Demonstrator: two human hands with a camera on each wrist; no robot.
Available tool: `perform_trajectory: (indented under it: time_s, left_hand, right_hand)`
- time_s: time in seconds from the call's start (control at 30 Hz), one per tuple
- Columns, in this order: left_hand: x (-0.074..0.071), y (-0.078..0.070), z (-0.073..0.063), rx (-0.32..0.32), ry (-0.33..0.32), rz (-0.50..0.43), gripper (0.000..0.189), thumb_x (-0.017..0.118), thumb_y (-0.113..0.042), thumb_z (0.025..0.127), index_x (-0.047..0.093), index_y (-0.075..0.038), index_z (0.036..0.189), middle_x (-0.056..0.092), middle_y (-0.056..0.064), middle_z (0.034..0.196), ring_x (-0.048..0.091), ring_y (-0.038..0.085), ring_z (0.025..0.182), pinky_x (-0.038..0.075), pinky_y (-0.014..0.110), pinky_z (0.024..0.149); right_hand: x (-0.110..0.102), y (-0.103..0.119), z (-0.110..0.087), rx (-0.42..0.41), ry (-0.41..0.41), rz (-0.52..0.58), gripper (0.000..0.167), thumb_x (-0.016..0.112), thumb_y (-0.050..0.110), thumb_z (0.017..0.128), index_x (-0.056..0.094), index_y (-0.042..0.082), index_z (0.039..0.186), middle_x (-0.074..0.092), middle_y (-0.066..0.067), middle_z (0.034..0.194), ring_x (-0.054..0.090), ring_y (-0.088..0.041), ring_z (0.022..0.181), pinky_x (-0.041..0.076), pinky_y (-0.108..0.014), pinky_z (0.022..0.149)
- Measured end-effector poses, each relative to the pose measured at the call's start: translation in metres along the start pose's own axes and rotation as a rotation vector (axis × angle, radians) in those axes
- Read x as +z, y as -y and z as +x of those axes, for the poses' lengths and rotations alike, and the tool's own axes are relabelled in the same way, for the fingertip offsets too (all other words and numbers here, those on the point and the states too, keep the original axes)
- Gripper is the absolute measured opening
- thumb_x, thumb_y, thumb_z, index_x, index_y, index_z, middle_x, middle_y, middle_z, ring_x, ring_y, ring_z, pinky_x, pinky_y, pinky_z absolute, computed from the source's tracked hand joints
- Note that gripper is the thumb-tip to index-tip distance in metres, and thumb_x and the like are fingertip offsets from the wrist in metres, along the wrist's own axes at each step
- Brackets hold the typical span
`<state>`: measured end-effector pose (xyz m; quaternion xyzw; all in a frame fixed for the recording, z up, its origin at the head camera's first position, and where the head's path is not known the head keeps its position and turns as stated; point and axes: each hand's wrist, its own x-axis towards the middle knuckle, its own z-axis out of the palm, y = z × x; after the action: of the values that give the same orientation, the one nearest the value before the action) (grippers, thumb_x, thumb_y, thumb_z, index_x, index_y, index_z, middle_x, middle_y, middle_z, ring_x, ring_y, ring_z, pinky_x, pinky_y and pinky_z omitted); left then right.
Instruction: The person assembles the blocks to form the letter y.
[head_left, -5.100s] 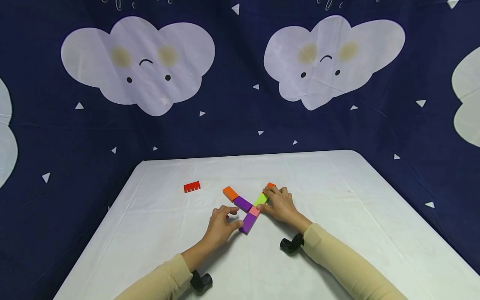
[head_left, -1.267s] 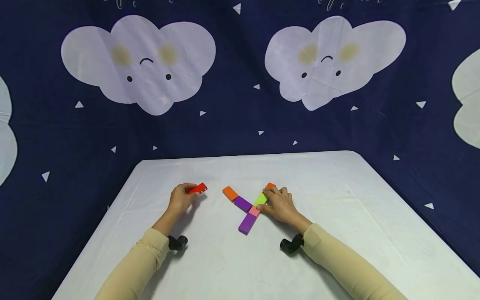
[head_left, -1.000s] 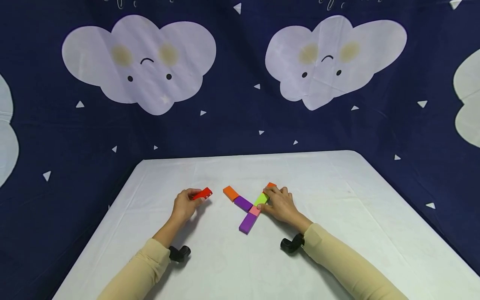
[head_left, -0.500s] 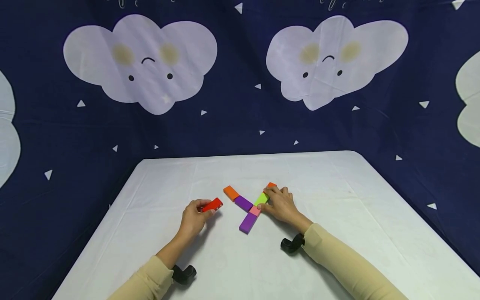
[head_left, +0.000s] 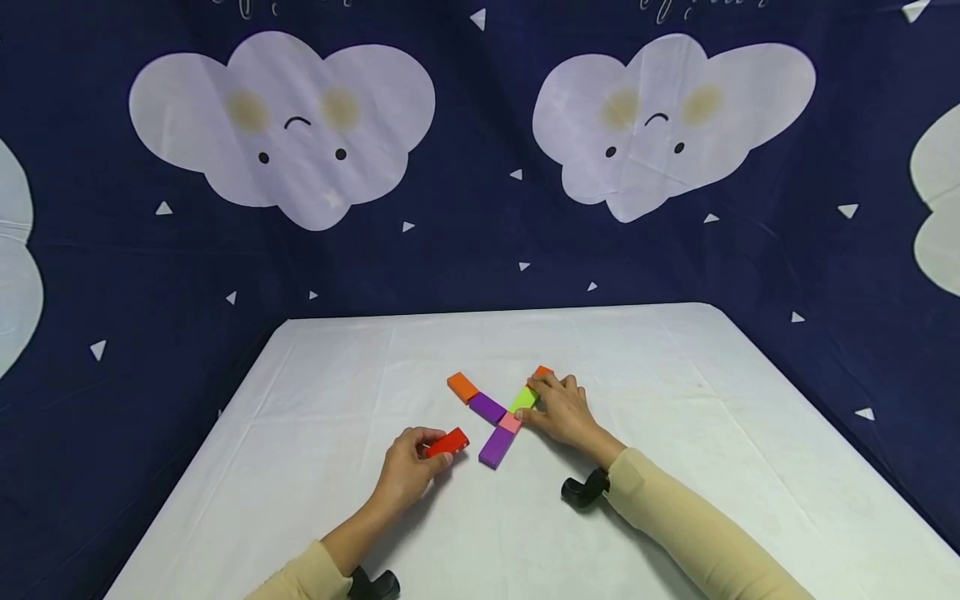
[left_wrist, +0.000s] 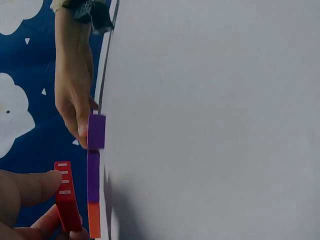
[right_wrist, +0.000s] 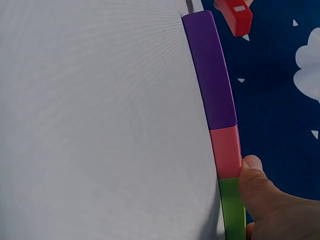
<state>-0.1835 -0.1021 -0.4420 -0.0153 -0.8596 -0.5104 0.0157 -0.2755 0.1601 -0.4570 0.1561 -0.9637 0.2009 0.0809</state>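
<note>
Between thumb and fingers my left hand [head_left: 408, 465] pinches a red block [head_left: 448, 442] above the table, just left of the assembled blocks; white marks run along its narrow side in the left wrist view. On the table, flat blocks form a Y. Its stem is a purple block [head_left: 497, 447], joined by a pink block [head_left: 509, 422] to a green block [head_left: 522, 399] and an orange block [head_left: 543, 372]. The left branch has another purple block [head_left: 487, 407] and another orange block [head_left: 462, 387]. My right hand [head_left: 562, 408] holds the green block, its thumb touching near the pink joint.
A white cloth-covered table [head_left: 600, 350] lies under everything. Behind it hangs a dark blue curtain [head_left: 480, 275] with white clouds and triangles. A black wrist device [head_left: 583, 488] sits by the right sleeve, another black device [head_left: 375, 583] by the left.
My left hand has left the purple stem, picked up the red block from the far left and brought it right and nearer. My right hand and the Y have stayed put.
</note>
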Motion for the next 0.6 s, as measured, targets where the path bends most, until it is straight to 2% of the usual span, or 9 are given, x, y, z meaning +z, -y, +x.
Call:
perform_trajectory:
  time_s: [0.23,0.6]
  left_hand:
    - [0.006,0.000,-0.010,0.018,0.030,0.033,0.029,0.073,-0.007,0.077,0.066,-0.003,0.105,0.059,0.008,0.095,0.046,0.018,0.084,0.038,0.021,0.069]
    - [0.013,0.003,-0.018,0.082,0.054,0.097,0.030,0.076,-0.009,0.074,0.067,-0.003,0.101,0.057,0.005,0.087,0.044,0.015,0.078,0.035,0.020,0.065]
  right_hand:
    - [0.000,0.000,0.000,0.002,-0.003,-0.007,0.065,0.067,0.049,0.081,0.056,0.009,0.130,0.051,-0.006,0.136,0.043,-0.031,0.100,0.032,-0.041,0.078]
    - [0.001,0.001,0.000,0.004,-0.004,-0.018,0.063,0.067,0.049,0.080,0.057,0.010,0.129,0.052,-0.006,0.136,0.042,-0.029,0.098,0.032,-0.040,0.077]
